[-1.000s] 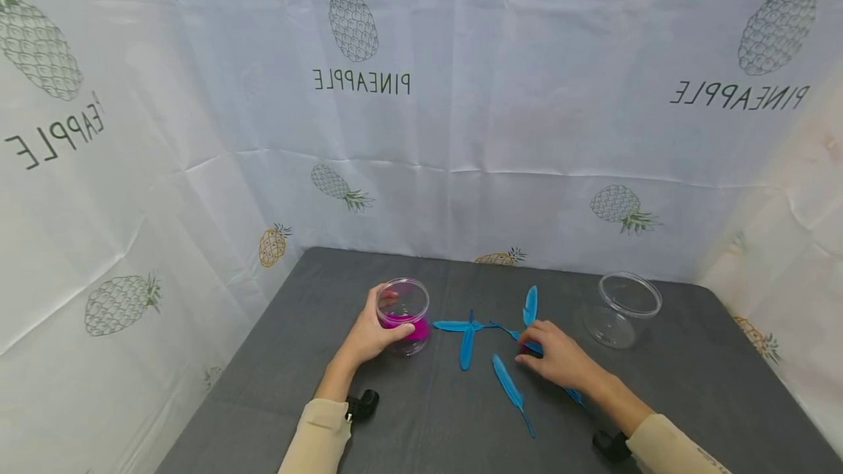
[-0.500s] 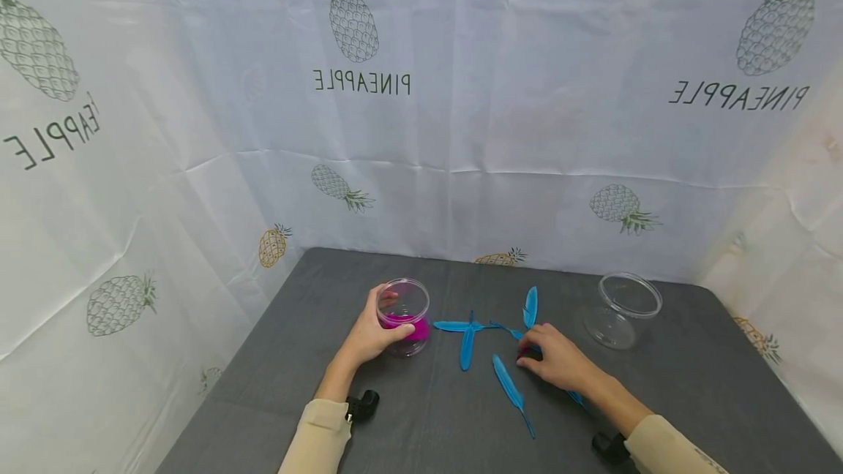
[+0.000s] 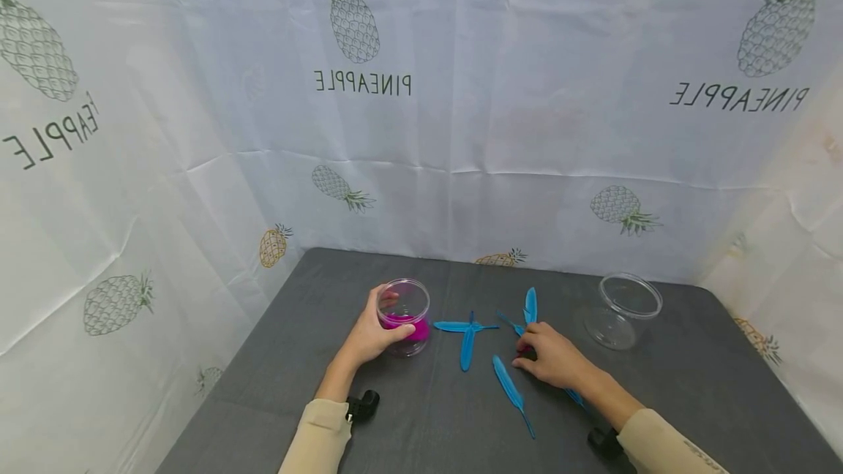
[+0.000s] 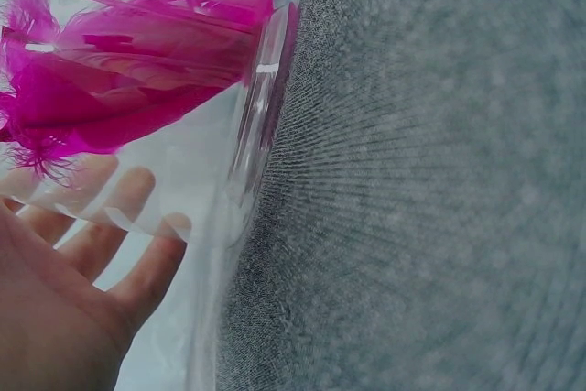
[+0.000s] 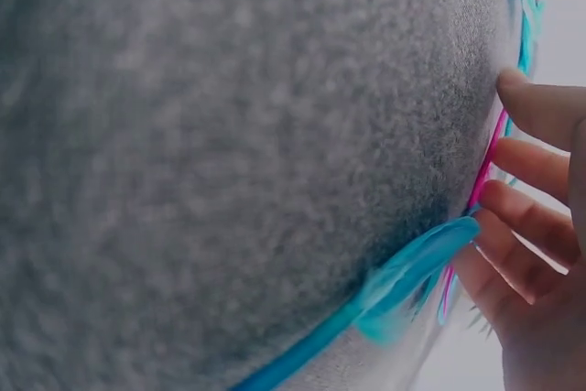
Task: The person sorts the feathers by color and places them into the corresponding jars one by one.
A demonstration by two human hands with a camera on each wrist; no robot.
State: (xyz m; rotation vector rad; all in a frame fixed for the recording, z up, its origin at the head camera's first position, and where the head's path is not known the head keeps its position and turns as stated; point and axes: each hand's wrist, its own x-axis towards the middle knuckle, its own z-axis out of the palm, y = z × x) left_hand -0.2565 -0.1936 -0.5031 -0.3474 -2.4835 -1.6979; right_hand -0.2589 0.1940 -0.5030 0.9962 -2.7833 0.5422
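My left hand (image 3: pixel 364 336) grips a clear plastic jar (image 3: pixel 405 304) standing on the table, thumb across its near side. Magenta feathers (image 4: pixel 137 61) lie inside the jar. My right hand (image 3: pixel 561 358) is low over several blue feathers, partly covering them. In the right wrist view, a magenta feather (image 5: pixel 484 171) lies along the fingertips, with thumb and index finger apart. A blue feather (image 5: pixel 417 263) touches the ring and little finger area. Just beyond the hand, another blue feather (image 3: pixel 530 306) points away; a blue quill (image 3: pixel 512 325) shows left of the fingers.
A second clear jar (image 3: pixel 628 309) stands at the back right of the dark grey table (image 3: pixel 276 386). Two crossed blue feathers (image 3: pixel 467 346) lie between the hands. Another blue feather (image 3: pixel 507 382) lies nearer me. A pineapple-print curtain (image 3: pixel 448 130) surrounds the table.
My right hand has shifted slightly, and the blue quill beside its fingers has swung a little away from the crossed feathers. The left hand and its jar have stayed put.
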